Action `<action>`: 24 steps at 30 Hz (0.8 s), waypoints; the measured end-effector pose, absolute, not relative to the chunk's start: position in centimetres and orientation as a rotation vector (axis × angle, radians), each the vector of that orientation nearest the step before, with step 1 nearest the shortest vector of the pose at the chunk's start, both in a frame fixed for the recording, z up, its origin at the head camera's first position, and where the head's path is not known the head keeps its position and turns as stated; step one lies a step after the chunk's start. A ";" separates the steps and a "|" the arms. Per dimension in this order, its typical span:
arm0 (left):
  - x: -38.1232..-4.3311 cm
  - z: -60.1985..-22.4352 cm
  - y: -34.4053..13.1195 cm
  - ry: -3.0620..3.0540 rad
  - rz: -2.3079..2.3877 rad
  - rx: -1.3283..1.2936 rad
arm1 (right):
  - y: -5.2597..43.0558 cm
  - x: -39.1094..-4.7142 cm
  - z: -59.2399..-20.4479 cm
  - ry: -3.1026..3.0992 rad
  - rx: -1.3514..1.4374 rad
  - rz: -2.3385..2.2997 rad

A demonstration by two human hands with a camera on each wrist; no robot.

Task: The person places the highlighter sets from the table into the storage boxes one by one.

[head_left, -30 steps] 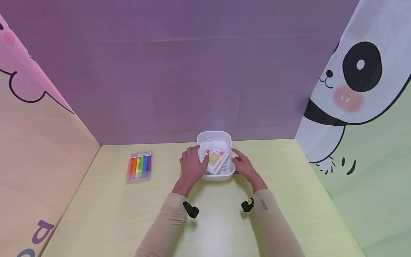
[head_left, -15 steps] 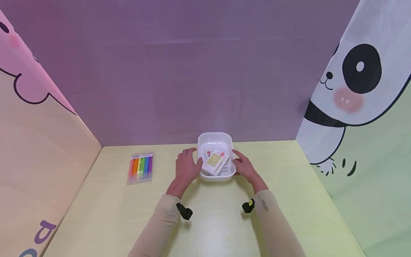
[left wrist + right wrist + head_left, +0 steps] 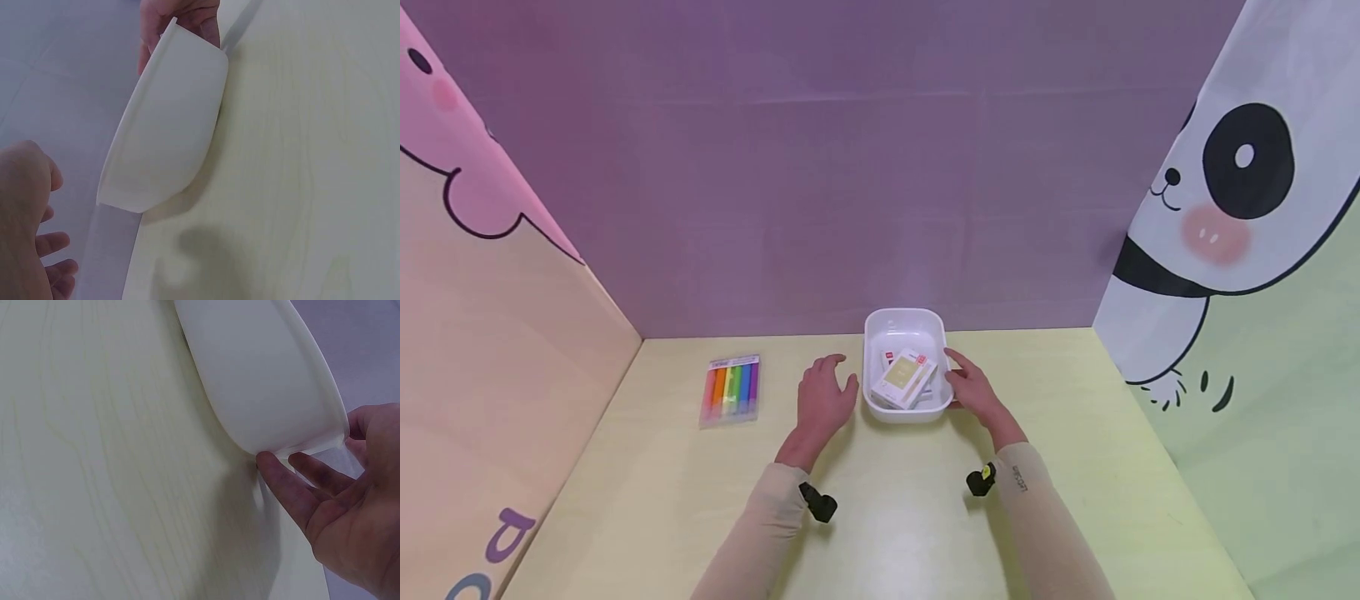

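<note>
By the counter's [image 3: 910, 533] back edge I note the tray [image 3: 901, 414], long axis pointing at that edge; right hand [image 3: 973, 392] grips its right side, left hand [image 3: 823, 400] just off its left, fingers loose, empty.

Looks like smooth plastic on the tub [image 3: 170, 119], card on the boxes [image 3: 901, 373], faintly shiny grained wood on the table [image 3: 895, 517].

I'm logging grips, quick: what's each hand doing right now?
Left hand: open, holding nothing, beside the white tray.
Right hand: holding the white tray by its side.
</note>
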State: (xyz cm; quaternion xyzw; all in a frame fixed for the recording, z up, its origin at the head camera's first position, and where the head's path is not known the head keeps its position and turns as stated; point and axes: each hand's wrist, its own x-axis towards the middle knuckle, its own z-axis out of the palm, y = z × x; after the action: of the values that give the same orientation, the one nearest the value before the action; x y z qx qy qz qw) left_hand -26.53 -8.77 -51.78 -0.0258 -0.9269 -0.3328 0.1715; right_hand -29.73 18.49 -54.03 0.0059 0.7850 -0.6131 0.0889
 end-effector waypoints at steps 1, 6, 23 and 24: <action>-26.4 -51.9 -9.0 -2.633 -0.949 -0.069 | 18.5 -29.7 -54.0 2.336 0.020 -1.824; -25.8 -52.8 -10.3 -2.673 -0.948 -0.041 | 18.5 -29.7 -53.9 2.342 0.029 -1.822; -24.6 -54.3 -14.2 -2.742 -0.908 0.063 | 18.5 -29.8 -54.2 2.341 0.035 -1.829; -24.6 -54.4 -14.4 -2.745 -0.906 0.076 | 18.5 -29.8 -54.2 2.339 0.034 -1.831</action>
State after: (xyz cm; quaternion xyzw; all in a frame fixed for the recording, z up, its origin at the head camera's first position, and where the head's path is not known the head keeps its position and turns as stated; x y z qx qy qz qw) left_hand -24.56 -14.41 -54.42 0.0261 -0.9419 -0.3108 0.1245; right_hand -29.80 18.47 -54.22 0.0115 0.7844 -0.6142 0.0854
